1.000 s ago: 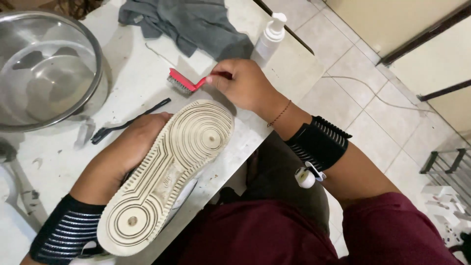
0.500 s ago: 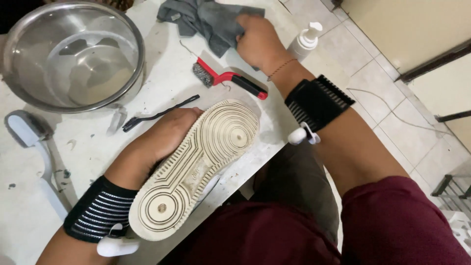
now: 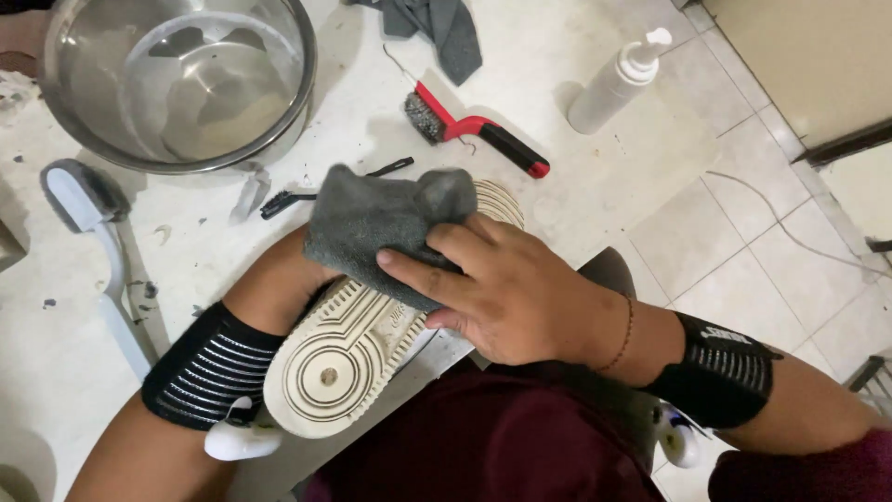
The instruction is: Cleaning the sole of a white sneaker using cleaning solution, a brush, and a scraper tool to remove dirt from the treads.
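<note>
A white shoe (image 3: 348,358) lies sole up at the table's near edge, its cream sole showing ring and groove patterns. My left hand (image 3: 279,284) is under and inside the shoe and holds it; mostly the wrist with its black striped band shows. My right hand (image 3: 506,288) presses a folded grey cloth (image 3: 381,223) onto the front half of the sole, fingers spread over the cloth. The toe end of the sole is hidden by cloth and hand.
A steel bowl (image 3: 177,74) with water stands at the back left. A red-handled wire brush (image 3: 469,130), a thin black brush (image 3: 330,186), a white-handled brush (image 3: 107,256), another grey cloth (image 3: 441,28) and a white pump bottle (image 3: 613,84) lie around on the white table (image 3: 56,372). Tiled floor lies to the right.
My right hand left the red brush on the table, reached to the grey cloths at the back, and has brought one cloth down onto the sole. The left hand kept holding the shoe.
</note>
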